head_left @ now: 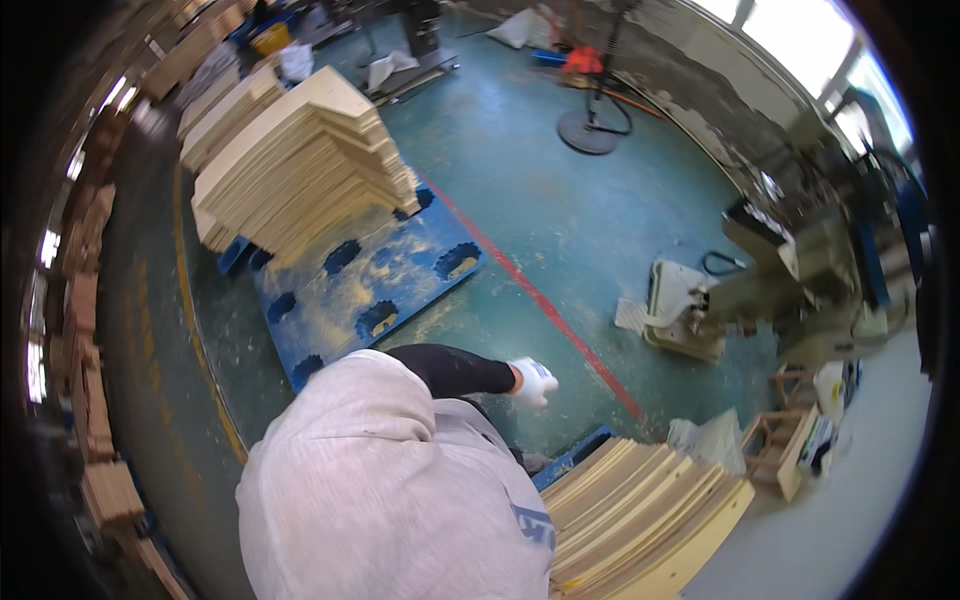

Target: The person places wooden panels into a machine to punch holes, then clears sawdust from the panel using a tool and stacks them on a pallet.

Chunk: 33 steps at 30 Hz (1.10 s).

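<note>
My left arm, in a black sleeve, comes out from the pale shirt and reaches to the right. At its end my left hand (534,383), in a white glove, hangs over the green floor with its fingers loosely bent and a little apart. Nothing shows in it. Nearest to it, at lower right, is a stack of curved wooden boards (640,520) with a blue pallet edge (572,458) beside it. My right hand is out of sight.
A blue plastic pallet (400,275), dusted with sawdust, bears a tall stack of angled plywood pieces (290,150). A red line (545,305) crosses the floor. Grey-green machinery (800,270) and a wooden stool-like frame (785,440) stand at right. A round metal base (588,133) stands farther off.
</note>
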Motion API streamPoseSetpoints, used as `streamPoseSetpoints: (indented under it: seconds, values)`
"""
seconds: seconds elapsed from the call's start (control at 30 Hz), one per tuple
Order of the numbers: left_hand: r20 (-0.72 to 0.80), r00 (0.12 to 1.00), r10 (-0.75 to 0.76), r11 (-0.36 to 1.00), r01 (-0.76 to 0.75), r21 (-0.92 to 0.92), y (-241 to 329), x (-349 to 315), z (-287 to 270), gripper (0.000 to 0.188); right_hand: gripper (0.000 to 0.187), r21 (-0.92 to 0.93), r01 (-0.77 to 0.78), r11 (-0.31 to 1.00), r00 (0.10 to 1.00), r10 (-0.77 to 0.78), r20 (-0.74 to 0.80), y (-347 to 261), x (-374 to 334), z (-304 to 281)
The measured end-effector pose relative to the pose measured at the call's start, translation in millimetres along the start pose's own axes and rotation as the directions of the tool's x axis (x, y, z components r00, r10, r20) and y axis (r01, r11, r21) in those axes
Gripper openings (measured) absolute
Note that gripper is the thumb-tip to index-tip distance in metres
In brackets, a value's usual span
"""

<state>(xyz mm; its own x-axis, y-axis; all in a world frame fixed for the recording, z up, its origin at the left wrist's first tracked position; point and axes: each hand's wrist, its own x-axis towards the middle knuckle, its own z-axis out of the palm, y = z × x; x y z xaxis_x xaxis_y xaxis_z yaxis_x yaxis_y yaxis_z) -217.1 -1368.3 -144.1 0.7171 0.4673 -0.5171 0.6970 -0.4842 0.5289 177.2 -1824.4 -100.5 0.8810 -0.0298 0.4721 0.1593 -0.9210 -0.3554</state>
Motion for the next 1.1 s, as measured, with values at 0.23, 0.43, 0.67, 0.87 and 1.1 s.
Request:
streamPoseSetpoints:
  seconds: [0.23,0.43,0.67,0.87,1.1]
  values:
    - [-0.389,0.719,-0.576,0.803,0.408,-0.434,-210,-108,-97,0.052,0.048,0.360,0.317,0.878,0.836,-0.437,0.331,-237,-70,132]
    - [-0.441,0.320,-0.838,0.539,0.367,-0.758,-338,-149,-179,0.062,0.033,0.657,-0.097,0.748,0.379,-0.582,0.719,-459,-165,225]
    - [-0.484,-0.137,-0.864,0.395,0.413,-0.821,-461,-218,-280,0.073,0.027,0.582,-0.142,0.800,-0.319,-0.594,0.739,-691,-293,220]
    - [-0.385,-0.355,-0.852,0.206,0.448,-0.870,-605,-259,-349,0.098,0.026,0.592,-0.152,0.791,-0.423,-0.594,0.685,-780,-349,183]
    - [-0.239,-0.417,-0.877,-0.025,0.536,-0.844,-719,-244,-391,0.102,0.024,0.413,-0.015,0.911,-0.357,-0.391,0.849,-781,-360,158]
